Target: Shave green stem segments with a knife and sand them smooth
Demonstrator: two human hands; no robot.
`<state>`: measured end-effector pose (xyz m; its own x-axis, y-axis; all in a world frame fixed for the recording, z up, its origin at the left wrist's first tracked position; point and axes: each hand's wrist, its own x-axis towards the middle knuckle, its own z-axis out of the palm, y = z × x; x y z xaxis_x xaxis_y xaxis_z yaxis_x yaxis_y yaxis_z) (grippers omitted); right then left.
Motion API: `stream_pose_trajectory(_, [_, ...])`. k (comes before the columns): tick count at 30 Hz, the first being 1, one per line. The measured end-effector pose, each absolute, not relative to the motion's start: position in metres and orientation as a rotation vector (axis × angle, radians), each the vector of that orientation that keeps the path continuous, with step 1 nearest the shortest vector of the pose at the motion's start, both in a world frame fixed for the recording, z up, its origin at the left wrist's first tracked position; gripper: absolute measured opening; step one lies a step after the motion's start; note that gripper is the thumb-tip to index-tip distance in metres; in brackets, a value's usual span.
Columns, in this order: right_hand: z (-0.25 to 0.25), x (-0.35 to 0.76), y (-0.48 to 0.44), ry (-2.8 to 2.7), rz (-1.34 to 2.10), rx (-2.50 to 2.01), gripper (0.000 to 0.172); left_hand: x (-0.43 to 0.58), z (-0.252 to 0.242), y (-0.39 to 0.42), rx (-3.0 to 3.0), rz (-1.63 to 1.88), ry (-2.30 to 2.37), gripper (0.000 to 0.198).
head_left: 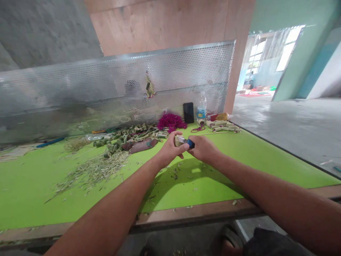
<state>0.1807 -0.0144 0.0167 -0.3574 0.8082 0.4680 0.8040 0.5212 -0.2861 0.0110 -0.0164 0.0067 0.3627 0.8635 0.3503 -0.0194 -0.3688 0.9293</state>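
Note:
My left hand (170, 149) is closed around a small pale green rolled leaf piece (177, 141), held above the green table (239, 160). My right hand (203, 148) grips a knife with a blue handle (190, 143); its blade (181, 139) rests against the piece in my left hand. Both hands meet at the middle of the table, just in front of a pile of rolled green leaf pieces (125, 138). Most of the held piece is hidden by my fingers.
Leaf shavings (90, 172) are strewn left of my hands. A magenta tuft (171, 121), black phone (188, 112), water bottle (201, 106) and more rolled leaves (222, 125) stand along a perforated metal screen (106, 92). The table's wooden front edge (199, 211) is near me.

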Motion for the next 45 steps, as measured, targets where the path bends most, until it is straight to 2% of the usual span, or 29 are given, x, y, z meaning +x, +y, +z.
stream_pose_trajectory(3, [0.019,0.183,-0.009,-2.051,0.107,-1.305,0.015,0.0,0.011,-0.012,1.599,1.024,0.724,0.048])
stream_pose_trajectory(6, [0.025,0.19,-0.005,-1.924,0.229,-1.306,0.024,-0.013,0.014,-0.006,1.592,0.901,0.76,0.031])
stream_pose_trajectory(8, [0.03,0.196,-0.004,-1.927,0.349,-1.264,0.027,-0.022,0.013,-0.002,1.664,0.834,0.842,0.032])
stream_pose_trajectory(11, [0.037,0.204,-0.003,-2.032,0.539,-1.15,0.021,-0.03,0.012,0.002,1.861,0.758,1.067,0.038])
stream_pose_trajectory(13, [0.039,0.208,-0.003,-2.157,0.552,-1.108,0.022,-0.03,0.012,0.004,2.021,0.72,1.199,0.041])
stream_pose_trajectory(19, [0.032,0.215,-0.001,-2.551,0.391,-1.293,0.042,-0.022,0.01,0.012,2.468,0.671,1.425,0.041])
stream_pose_trajectory(25, [0.025,0.213,-0.002,-2.849,0.373,-1.01,0.025,-0.025,-0.002,0.017,2.64,0.444,1.419,0.049])
stream_pose_trajectory(28, [0.022,0.209,-0.001,-2.858,0.274,-1.048,0.029,-0.026,0.0,0.015,2.62,0.393,1.308,0.048])
stream_pose_trajectory(36, [0.003,0.201,-0.012,-2.817,-0.323,-1.196,0.036,-0.02,0.005,0.01,2.619,0.38,1.062,0.04])
stream_pose_trajectory(41, [-0.005,0.196,-0.02,-2.751,-0.489,-1.204,0.041,-0.015,0.003,0.012,2.685,0.405,1.049,0.038])
stream_pose_trajectory(45, [-0.006,0.192,-0.02,-2.682,-0.502,-1.251,0.039,-0.013,0.001,0.012,2.715,0.397,0.994,0.039])
